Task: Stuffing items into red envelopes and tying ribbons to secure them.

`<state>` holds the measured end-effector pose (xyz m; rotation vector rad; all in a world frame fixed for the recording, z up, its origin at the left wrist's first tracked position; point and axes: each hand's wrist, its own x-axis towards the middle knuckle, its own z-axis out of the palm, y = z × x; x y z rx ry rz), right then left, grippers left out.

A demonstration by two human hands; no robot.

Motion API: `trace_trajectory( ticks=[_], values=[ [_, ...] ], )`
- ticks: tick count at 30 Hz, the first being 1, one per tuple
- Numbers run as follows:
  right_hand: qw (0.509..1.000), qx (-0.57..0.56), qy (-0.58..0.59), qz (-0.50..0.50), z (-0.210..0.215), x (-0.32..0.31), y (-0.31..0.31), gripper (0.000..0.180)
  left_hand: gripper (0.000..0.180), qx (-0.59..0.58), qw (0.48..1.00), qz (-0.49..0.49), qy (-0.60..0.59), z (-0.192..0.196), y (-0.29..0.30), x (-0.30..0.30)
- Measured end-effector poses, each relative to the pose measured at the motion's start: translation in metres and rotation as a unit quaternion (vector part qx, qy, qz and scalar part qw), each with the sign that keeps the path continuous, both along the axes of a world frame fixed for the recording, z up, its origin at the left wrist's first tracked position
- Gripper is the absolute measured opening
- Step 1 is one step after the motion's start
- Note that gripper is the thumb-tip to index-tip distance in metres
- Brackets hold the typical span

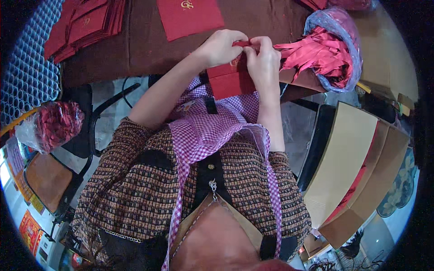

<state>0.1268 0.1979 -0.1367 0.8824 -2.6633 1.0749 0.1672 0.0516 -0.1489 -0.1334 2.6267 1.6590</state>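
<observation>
Patterned jacket [131, 189] foremost, left grip [224, 47] and right grip [264, 56] pinch red strip [240, 44].

From here: left hand [222, 47] and right hand [264, 59] meet at the brown-covered table's [144, 38] edge, both pinching red ribbon [240, 44] above a red pouch [231, 85]. Pouch stack [92, 27] far left; plastic bag [356, 49] of loose red ribbons [318, 52] just right.
</observation>
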Motion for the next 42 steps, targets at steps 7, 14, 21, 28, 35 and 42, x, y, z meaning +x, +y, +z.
trace_trajectory(
  ticks=[7, 14, 21, 28, 35, 42],
  values=[
    [0.996, 0.037, 0.055, 0.066, 0.011, -0.007, 0.013, 0.019, 0.03, -0.055, 0.998, -0.034, -0.011, 0.01, -0.002, 0.004],
    [0.984, 0.116, 0.071, 0.117, 0.023, -0.008, 0.018, 0.017, 0.028, 0.182, 0.975, -0.06, -0.11, 0.013, -0.017, -0.004],
    [0.979, 0.138, 0.058, 0.14, 0.034, -0.002, 0.022, 0.01, 0.023, 0.223, 0.954, -0.108, -0.167, 0.005, -0.02, -0.007],
    [0.97, 0.148, 0.041, 0.188, 0.045, -0.006, 0.023, 0.015, 0.017, 0.118, 0.963, -0.17, -0.17, 0.001, -0.019, -0.015],
    [0.969, 0.172, -0.021, 0.176, 0.037, -0.013, 0.035, 0.024, 0.017, 0.156, 0.977, 0.019, -0.142, 0.02, -0.04, 0.003],
    [0.973, 0.113, -0.075, 0.188, 0.033, -0.02, 0.032, 0.028, 0.017, 0.327, 0.922, 0.208, -0.018, 0.018, -0.052, 0.017]
  ],
)
